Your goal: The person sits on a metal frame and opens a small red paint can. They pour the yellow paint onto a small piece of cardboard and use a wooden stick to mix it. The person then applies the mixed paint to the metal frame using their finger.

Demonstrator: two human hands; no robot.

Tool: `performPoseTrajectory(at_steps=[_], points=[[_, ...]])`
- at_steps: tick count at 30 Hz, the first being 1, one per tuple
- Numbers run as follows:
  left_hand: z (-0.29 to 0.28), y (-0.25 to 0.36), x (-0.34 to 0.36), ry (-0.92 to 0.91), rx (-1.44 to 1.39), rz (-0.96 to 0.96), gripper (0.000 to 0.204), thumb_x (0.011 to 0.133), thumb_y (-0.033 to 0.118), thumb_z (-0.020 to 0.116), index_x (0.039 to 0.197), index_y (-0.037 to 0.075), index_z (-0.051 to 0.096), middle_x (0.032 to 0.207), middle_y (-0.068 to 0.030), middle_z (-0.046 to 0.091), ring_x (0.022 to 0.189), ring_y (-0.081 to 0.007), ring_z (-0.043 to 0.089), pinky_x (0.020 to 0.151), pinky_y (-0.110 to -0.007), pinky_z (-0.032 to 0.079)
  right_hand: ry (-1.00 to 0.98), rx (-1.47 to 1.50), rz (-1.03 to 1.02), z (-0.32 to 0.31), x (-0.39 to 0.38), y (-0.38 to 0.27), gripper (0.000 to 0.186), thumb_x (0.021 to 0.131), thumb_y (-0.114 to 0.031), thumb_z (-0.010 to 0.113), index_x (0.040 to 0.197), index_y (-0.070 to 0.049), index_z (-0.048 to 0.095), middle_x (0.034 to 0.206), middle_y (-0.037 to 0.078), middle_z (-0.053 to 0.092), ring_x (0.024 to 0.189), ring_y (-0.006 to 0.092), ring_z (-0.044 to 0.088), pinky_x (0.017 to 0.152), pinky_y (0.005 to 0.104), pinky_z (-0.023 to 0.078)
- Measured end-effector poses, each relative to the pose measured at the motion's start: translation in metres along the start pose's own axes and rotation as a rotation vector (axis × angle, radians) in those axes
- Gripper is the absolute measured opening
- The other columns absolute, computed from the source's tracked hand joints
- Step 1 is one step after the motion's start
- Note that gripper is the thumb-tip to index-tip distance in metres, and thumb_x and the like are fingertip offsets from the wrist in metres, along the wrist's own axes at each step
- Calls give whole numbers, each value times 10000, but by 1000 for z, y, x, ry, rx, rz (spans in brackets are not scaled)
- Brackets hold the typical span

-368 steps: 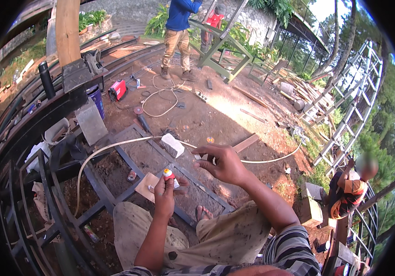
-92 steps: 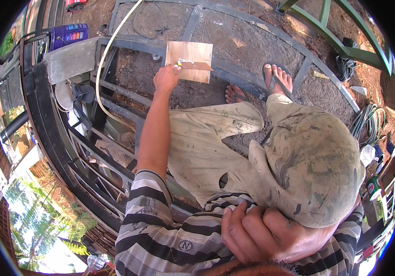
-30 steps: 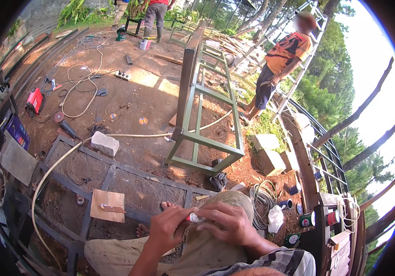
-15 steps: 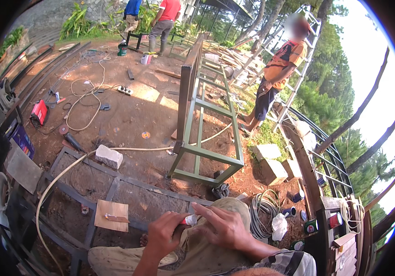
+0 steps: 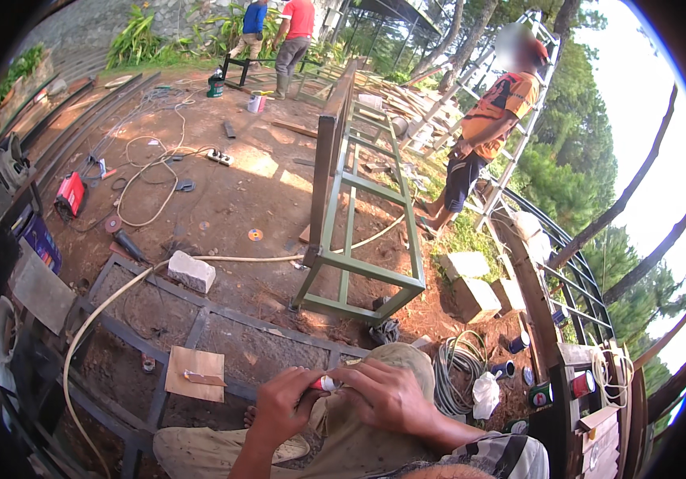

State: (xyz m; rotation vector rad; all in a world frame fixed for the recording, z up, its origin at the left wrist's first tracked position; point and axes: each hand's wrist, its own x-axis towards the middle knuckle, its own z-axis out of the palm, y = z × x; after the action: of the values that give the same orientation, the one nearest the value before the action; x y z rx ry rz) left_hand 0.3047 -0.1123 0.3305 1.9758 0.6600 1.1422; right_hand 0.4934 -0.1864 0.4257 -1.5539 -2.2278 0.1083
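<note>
My left hand [image 5: 287,399] is closed around a small red tube [image 5: 316,384] above my lap. My right hand [image 5: 379,395] meets it at the tube's pale end, fingers bent over it and partly hiding it. Just beyond my left hand, lower in the view, a square plywood board [image 5: 185,364] lies on a dark metal frame [image 5: 199,327], with a narrow strip of wood [image 5: 207,380] on top.
A green metal frame [image 5: 367,277] stands ahead, a white block [image 5: 191,272] and pale hose [image 5: 105,303] to its left. An orange-shirted worker [image 5: 494,112] stands beside an aluminium ladder [image 5: 518,148]; two others stand behind. Coiled cable [image 5: 454,367] and cans [image 5: 518,343] lie right.
About three seconds ago my left hand was at the plywood board; now both hands are together on the tube. Since half a second ago my right fingers have lowered over the tube's end.
</note>
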Motion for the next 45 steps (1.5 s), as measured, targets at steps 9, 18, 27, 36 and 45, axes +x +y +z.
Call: performPoseTrajectory(at_steps=[9,18,27,36,45], points=[[9,3,-6,28,45,92,299,810,49,766,1103,36,710,924,-160,714,875,-351,703,803,-414,577,-85,-64,81,3,-6,0,305,854,-161,755,1122,-42,670,876,135,681,844,326,703,704,415,566],[-1,3,-3,7,-68,-2,367,759,-35,749,1121,4,702,919,-145,709,785,-324,665,692,-391,527,-69,-36,53,1,-3,-3,397,825,-149,758,1195,-80,634,1009,100,685,887,319,705,712,408,567],[2,10,-8,-17,79,45,308,789,26,765,1088,12,691,881,-127,685,782,-324,662,684,-408,530,-86,0,35,0,5,-8,284,852,-167,720,1079,-41,605,823,109,590,750,339,650,664,440,520],[44,-14,-8,37,-314,-127,503,923,197,730,1350,-26,587,1136,-177,695,946,-284,680,824,-345,539,135,37,181,0,-17,13,242,940,-235,665,991,-28,551,831,135,602,782,368,653,653,487,510],[130,-92,-67,-515,-242,-371,738,992,336,693,1585,42,366,1459,-188,568,1339,-289,541,1092,-389,425,828,-262,753,-63,-118,122,216,995,-250,682,1086,-58,641,887,89,753,658,182,705,594,334,541]])
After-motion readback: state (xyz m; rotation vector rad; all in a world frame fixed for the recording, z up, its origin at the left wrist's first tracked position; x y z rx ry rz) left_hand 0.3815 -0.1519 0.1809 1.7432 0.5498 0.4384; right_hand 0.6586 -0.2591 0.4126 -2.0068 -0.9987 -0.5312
